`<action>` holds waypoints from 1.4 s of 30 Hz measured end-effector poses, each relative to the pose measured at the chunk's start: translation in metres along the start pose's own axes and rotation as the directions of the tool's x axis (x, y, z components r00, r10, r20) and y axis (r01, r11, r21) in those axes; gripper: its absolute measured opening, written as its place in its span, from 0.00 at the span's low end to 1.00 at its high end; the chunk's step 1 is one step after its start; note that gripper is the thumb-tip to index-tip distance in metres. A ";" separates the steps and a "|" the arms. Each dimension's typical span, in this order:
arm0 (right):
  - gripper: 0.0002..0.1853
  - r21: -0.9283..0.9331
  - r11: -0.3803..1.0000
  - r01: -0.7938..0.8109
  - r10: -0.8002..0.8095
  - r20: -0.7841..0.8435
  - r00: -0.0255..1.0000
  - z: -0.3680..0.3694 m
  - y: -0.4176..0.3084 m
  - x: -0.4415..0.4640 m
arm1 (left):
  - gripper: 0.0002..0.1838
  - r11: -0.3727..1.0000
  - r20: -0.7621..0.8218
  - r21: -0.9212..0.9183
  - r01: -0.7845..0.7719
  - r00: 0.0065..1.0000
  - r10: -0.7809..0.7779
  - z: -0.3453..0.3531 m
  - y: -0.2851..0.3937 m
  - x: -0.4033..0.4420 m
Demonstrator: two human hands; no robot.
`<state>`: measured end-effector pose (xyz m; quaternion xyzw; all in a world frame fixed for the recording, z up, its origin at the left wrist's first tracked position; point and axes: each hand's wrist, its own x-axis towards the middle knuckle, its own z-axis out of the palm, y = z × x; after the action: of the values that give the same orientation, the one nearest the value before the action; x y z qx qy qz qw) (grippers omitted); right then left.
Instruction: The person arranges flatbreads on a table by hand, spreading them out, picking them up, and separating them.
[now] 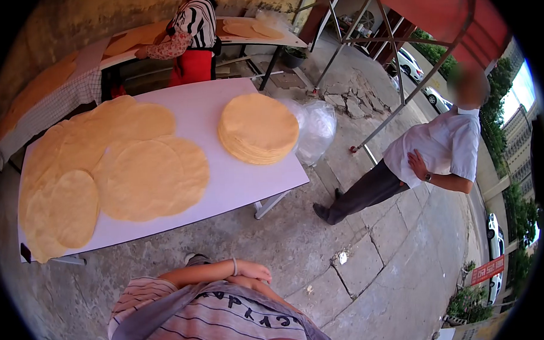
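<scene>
My left hand point(254, 271), with a band at the wrist, lies across my right wrist in front of my apron. Its fingers are curled together and no object shows in them. Of my right hand point(243, 281), only a part is visible under the left arm; its fingers are hidden. Ahead of both hands, apart from them, stands a pale table point(237, 198). Thin round yellowish sheets point(152, 177) overlap across its left half, some over the edge. A neat stack of round sheets point(258, 128) sits at its right end.
A clear plastic bag point(316, 129) bulges beside the table's right end. Behind, a person in a striped top point(195, 23) works at a long table point(285, 40) with more sheets. At right, a person in a white shirt point(430, 143) stands near a metal frame point(372, 133). The concrete is cracked.
</scene>
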<state>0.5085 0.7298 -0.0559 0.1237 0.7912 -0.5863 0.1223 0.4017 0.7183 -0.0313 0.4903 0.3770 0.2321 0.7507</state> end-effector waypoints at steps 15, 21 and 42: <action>0.18 0.003 1.000 0.022 -0.022 -0.017 1.000 0.014 -0.002 -0.005 | 0.18 0.985 0.107 0.169 0.040 0.992 -0.059 0.009 0.007 -0.002; 0.18 -0.038 0.996 0.081 -0.082 -0.008 0.997 0.026 -0.016 0.012 | 0.17 0.987 0.059 0.137 0.088 0.994 -0.096 0.005 0.009 -0.026; 0.18 -0.109 0.957 0.271 -0.239 0.239 0.941 0.179 -0.120 0.138 | 0.15 0.989 -0.321 -0.129 -0.074 0.947 0.029 0.019 -0.069 -0.259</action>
<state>0.3467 0.5322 -0.0457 -0.0554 0.8209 -0.5504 0.1418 0.2580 0.4926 -0.0022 0.4025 0.4630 0.3534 0.7062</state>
